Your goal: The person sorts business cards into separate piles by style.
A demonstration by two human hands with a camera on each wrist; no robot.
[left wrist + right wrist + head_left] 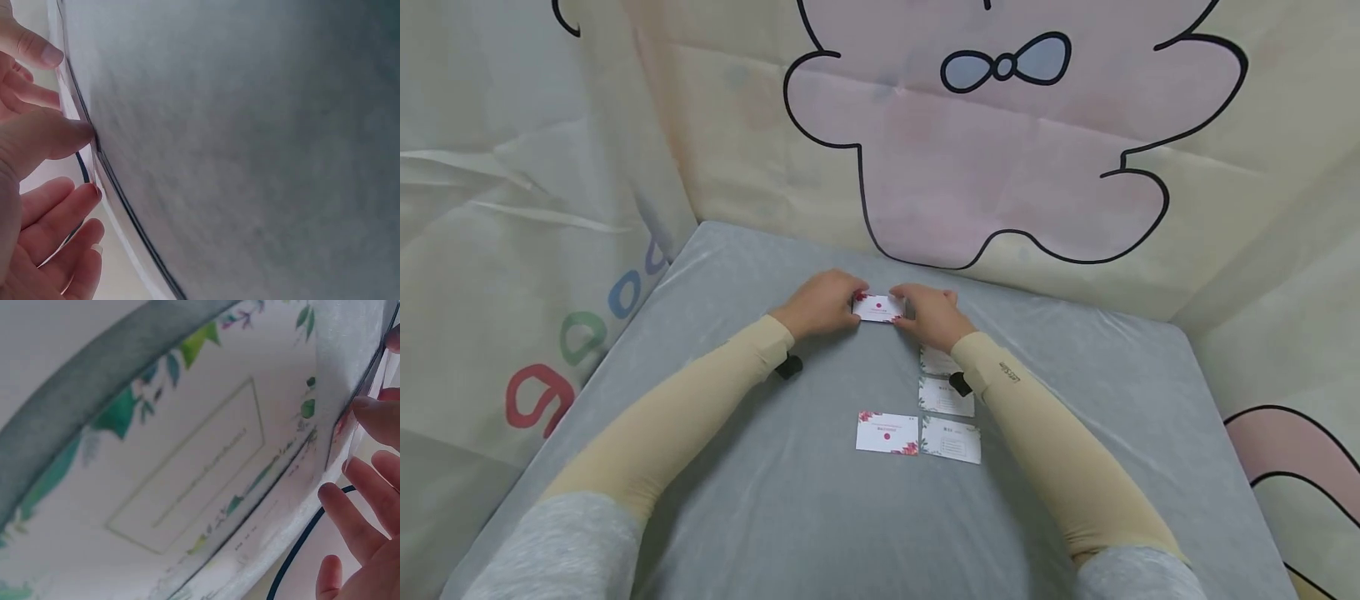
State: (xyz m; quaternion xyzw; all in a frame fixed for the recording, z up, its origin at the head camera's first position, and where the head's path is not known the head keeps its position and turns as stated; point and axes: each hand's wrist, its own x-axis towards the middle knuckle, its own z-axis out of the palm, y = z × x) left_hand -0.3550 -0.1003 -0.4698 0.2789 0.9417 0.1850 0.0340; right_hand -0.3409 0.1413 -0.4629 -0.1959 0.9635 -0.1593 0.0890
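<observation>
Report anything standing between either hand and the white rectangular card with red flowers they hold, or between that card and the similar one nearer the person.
Nothing visible: the left hand and right hand both grip the held card by its ends. Only bare grey cloth separates it from the nearer red-flowered card.

The held floral business card (878, 307) is white and rectangular, with red-pink flowers at two opposite corners and a pink dot near centre. Its short ends are located between the left grip (822, 305) and the right grip (929, 317), long edges running crosswise. Contact with the surface (737, 500) cannot be determined. A second floral business card (880, 433) lies flat, just left of the nearest of three leaf-print business cards (951, 440) arranged in a column; the farthest is partly hidden.
</observation>
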